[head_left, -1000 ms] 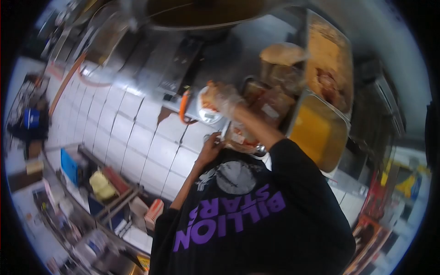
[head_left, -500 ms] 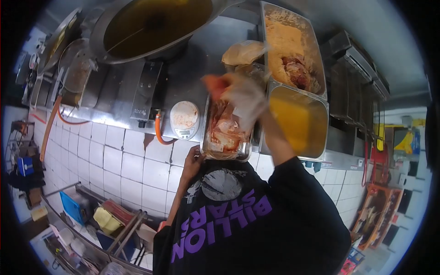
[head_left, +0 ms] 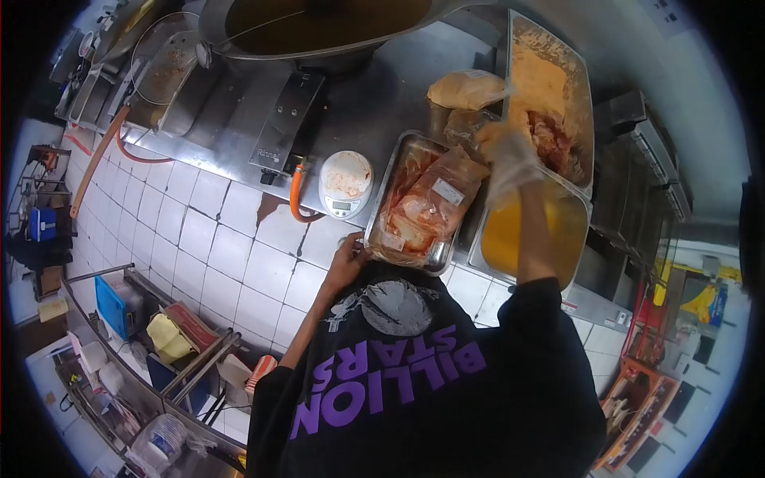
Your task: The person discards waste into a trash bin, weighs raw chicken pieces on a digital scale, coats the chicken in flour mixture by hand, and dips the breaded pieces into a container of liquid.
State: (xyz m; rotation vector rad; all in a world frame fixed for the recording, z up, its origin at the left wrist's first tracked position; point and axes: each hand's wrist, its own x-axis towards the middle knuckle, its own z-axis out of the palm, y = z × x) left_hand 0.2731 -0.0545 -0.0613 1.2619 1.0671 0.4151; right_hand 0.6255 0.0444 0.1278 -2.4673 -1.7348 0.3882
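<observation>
My left hand (head_left: 347, 261) holds the near left corner of a metal tray (head_left: 440, 256), its fingers curled at the rim. In the tray lies a labelled plastic bag of raw meat (head_left: 437, 193), with more reddish meat around it. My right hand (head_left: 512, 159), in a clear plastic glove, is over the near side of the yellow-liquid pan (head_left: 518, 235) and the flour tray. Its fingers are smeared by motion, so what they hold is unclear. Raw meat pieces (head_left: 550, 139) lie on the orange-tinted flour in a long metal tray (head_left: 588, 103).
A white kitchen scale (head_left: 346, 177) stands left of the meat tray. Behind are a burner (head_left: 287, 131), a big pan of oil (head_left: 319, 28) and a bag of tan powder (head_left: 466, 89). An orange hose (head_left: 295, 191) hangs over the counter edge.
My right hand has moved right from above the meat tray, where something reddish was at its fingers, towards the flour tray. The labelled bag shows more fully. My left hand stays at the tray corner.
</observation>
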